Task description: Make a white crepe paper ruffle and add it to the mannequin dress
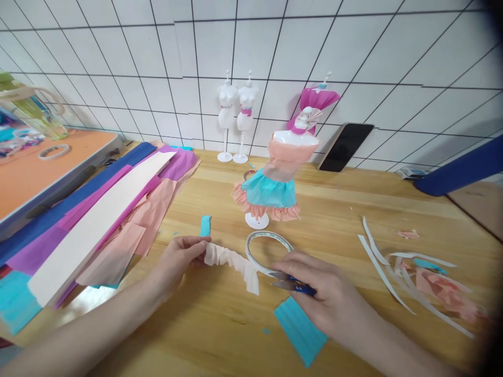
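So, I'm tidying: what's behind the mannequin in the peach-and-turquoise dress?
A magenta-clad mannequin, part of a ring, and the tiled wall. The front mannequin hides the magenta one's lower part and the ring's remainder.
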Available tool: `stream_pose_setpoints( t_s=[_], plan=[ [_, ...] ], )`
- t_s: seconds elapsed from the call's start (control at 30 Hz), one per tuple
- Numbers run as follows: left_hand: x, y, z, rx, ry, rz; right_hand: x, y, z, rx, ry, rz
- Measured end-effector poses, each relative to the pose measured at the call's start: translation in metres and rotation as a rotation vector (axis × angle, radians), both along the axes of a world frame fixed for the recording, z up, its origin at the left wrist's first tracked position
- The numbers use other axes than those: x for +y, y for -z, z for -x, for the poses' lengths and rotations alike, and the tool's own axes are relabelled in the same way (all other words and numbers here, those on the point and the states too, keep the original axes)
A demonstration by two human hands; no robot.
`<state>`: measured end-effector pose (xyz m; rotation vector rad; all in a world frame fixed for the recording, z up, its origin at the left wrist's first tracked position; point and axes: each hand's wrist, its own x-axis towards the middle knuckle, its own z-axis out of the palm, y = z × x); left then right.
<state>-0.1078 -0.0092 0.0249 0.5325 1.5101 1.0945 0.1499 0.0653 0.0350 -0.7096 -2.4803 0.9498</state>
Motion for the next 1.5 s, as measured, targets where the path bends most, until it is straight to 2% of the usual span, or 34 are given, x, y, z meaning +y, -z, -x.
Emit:
stream_pose_setpoints(
  t_s=[0.07, 0.17, 0.23, 0.3, 0.37, 0.43, 0.53, 0.7, 0.8, 0.9, 1.0, 1.17, 1.37, 1.5],
  plan=[
    [0.000, -0.001, 0.001, 0.184, -0.008, -0.058, 0.000, -0.003, 0.000, -0.001, -0.018, 0.003],
    [0.001, -0.009, 0.000, 0.562, 0.060, -0.352, 0.002, -0.008, -0.001, -0.017, -0.029, -0.010],
    [0.004, -0.016, -0.003, 0.688, 0.214, -0.558, 0.004, -0.009, -0.001, -0.017, -0.027, -0.028],
    [0.009, -0.019, -0.009, 0.667, 0.412, -0.631, 0.006, -0.009, 0.000, -0.014, -0.023, -0.032],
    [0.015, -0.019, -0.015, 0.592, 0.571, -0.575, 0.007, -0.008, 0.000, -0.016, -0.018, -0.010],
    [0.021, -0.016, -0.020, 0.521, 0.656, -0.479, 0.009, -0.005, 0.001, -0.020, -0.009, 0.031],
    [0.028, -0.011, -0.022, 0.447, 0.708, -0.412, 0.013, -0.001, 0.001, -0.022, 0.007, 0.085],
    [0.035, -0.012, -0.018, 0.411, 0.798, -0.474, 0.019, 0.001, 0.003, -0.003, 0.031, 0.140],
    [0.036, -0.016, -0.018, 0.399, 0.795, -0.513, 0.021, 0.001, 0.004, -0.002, 0.067, 0.144],
    [0.032, -0.018, -0.023, 0.372, 0.759, -0.459, 0.021, 0.001, 0.004, 0.000, 0.092, 0.148],
    [0.026, -0.015, -0.029, 0.363, 0.724, -0.420, 0.021, 0.002, 0.005, -0.013, 0.093, 0.162],
    [0.022, -0.007, -0.039, 0.481, 0.703, -0.363, 0.020, 0.005, 0.009, -0.043, 0.095, 0.179],
    [0.027, -0.010, -0.039, 0.631, 0.783, -0.514, 0.021, 0.009, 0.008, -0.076, 0.067, 0.296],
    [0.030, -0.016, -0.035, 0.663, 0.814, -0.512, 0.025, 0.008, 0.005, -0.075, 0.031, 0.396]
  ],
)
